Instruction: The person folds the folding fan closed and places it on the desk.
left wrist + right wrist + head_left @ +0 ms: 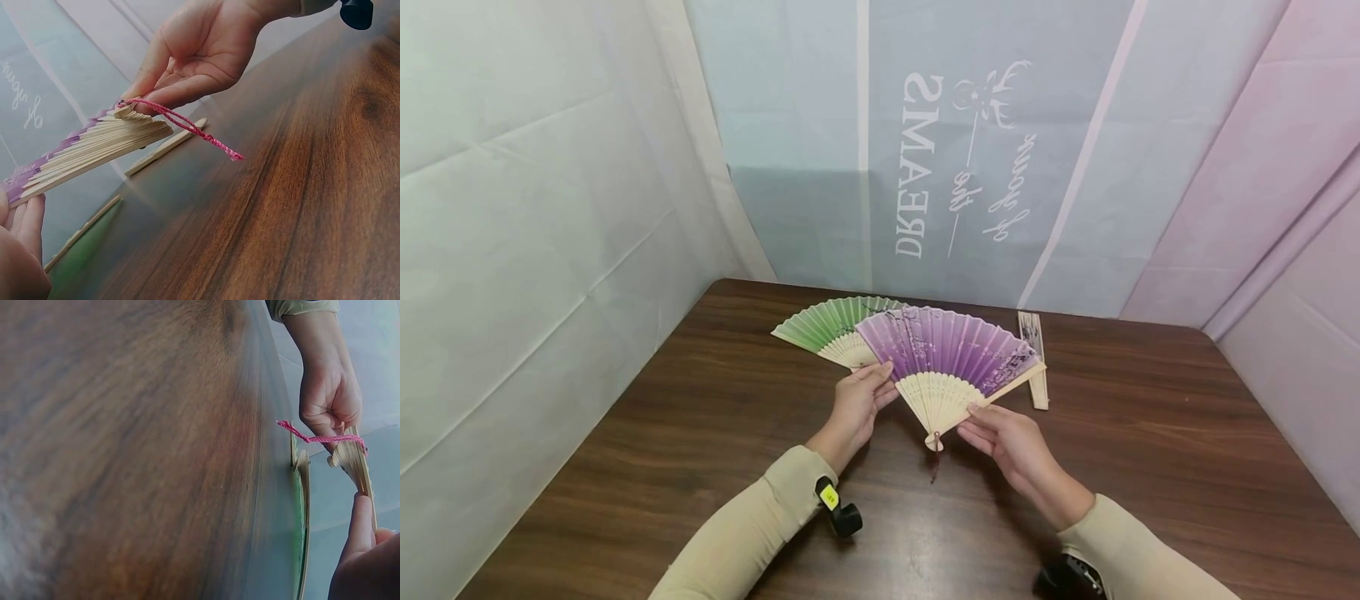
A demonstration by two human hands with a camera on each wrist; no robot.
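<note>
Spread wide above the table, a purple folding fan (947,346) with pale ribs and a printed blossom pattern is held between both hands. My left hand (853,408) pinches its left outer rib between thumb and fingers. On the other side my right hand (1011,442) pinches the right outer rib, low near the pivot. A pink cord (187,122) hangs from the pivot end. Behind it on the table lies an open green folding fan (827,325), partly covered by the purple one.
A folded fan (1037,367) with pale ribs lies to the right, partly behind the purple fan's edge. The brown wooden table (1150,450) backs onto a hanging cloth (805,108) with printed letters. Pale cloth walls (535,208) stand at both sides.
</note>
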